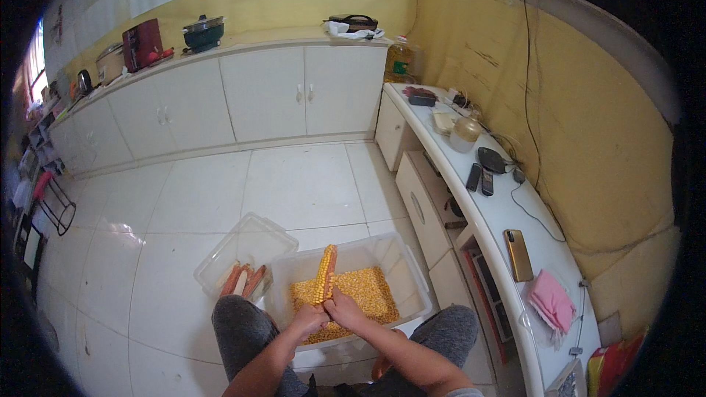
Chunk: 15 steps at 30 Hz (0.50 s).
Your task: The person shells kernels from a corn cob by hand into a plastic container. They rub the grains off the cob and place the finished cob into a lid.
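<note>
A partly shelled corn cob (325,275) stands upright between my two hands, yellow kernels on its left side and bare reddish core on its right. My left hand (310,320) is closed around the cob's lower end. Against the same end, from the right, presses my right hand (345,309). Beneath them, a translucent plastic bin (411,281) holds a thick layer of loose corn kernels (369,286). Left of the bin, several stripped cobs (242,281) lie in an upturned clear plastic lid (242,237).
My knees flank the bin on the tiled floor (298,187). To the right runs a white low cabinet (469,226) with a gold phone (518,255), remote controls (480,178) and a pink cloth (551,298). White cupboards (265,94) line the far wall.
</note>
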Motion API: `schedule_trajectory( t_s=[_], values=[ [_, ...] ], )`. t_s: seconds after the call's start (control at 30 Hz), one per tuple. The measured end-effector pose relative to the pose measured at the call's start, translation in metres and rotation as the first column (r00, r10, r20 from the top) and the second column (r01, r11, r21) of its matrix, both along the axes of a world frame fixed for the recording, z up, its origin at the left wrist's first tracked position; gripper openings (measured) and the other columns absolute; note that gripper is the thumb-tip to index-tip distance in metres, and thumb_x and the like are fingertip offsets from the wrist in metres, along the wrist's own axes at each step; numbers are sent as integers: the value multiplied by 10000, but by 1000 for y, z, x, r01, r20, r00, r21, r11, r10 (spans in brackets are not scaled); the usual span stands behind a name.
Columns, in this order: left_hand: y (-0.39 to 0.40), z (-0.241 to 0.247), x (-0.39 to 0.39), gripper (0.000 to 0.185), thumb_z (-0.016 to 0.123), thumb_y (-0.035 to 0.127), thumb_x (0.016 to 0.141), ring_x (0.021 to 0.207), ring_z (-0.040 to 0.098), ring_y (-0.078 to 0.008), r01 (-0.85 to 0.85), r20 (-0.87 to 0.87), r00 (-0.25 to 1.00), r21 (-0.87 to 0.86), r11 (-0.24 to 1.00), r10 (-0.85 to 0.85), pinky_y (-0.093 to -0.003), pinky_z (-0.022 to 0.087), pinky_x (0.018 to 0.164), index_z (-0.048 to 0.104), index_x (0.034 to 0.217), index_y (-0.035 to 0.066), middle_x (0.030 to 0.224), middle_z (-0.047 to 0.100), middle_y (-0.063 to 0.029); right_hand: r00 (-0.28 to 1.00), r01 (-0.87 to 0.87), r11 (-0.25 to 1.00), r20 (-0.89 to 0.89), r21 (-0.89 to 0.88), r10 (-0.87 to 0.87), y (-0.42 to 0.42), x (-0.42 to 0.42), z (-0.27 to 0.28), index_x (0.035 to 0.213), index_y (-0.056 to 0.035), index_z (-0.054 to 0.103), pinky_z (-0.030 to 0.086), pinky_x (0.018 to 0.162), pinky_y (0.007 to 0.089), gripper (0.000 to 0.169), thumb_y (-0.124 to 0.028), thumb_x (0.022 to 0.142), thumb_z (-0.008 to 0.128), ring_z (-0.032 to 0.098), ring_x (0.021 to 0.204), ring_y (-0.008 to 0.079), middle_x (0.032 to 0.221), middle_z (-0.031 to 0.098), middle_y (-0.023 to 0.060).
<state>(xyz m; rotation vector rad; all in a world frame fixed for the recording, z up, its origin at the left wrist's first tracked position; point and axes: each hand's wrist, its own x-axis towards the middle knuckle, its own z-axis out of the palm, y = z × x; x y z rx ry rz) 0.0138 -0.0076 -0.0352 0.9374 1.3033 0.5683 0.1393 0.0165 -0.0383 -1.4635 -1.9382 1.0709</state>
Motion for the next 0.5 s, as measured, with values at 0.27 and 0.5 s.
schedule_trajectory(
  t_s=[0.27, 0.5],
  values=[
    [5, -10, 2, 175, 573, 123, 657, 419, 404, -100, 7, -68, 998, 80, 997, -2, -240, 288, 384, 465, 537, 58, 487, 443, -8, 992, 91, 990, -76, -103, -99, 7, 0, -14, 869, 50, 429, 398, 686, 438, 324, -250, 746, 408, 506, 762, 405, 784, 509, 272],
    [2, -4, 2, 235, 642, 198, 632, 491, 501, -156, 123, -314, 949, 267, 956, -34, -295, 381, 454, 507, 599, 8, 542, 515, -72, 976, 196, 948, 45, 252, -214, 22, 15, -19, 1056, 18, 428, 396, 745, 364, 395, -187, 721, 474, 504, 880, 312, 932, 522, 198]
  ],
)
